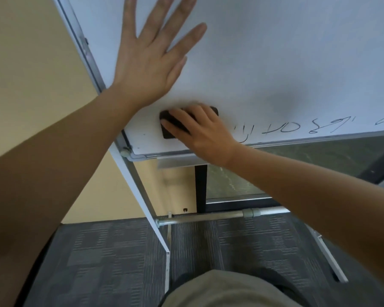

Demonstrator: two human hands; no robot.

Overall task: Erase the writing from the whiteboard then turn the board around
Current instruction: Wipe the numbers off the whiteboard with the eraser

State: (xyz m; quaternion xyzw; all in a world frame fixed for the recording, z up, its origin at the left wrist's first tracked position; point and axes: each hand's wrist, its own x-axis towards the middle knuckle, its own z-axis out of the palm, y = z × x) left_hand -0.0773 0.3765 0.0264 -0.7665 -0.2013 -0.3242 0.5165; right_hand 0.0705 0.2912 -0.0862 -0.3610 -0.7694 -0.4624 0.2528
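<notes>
Eraser (187, 124) on whiteboard (286, 63), near its lower left corner; writing (297, 129) rightward along the bottom edge.

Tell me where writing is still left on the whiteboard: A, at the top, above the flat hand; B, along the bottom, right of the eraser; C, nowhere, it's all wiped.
B: black writing runs along the whiteboard's bottom edge, right of the eraser under the right hand; around the flat left hand it is blank.
</notes>
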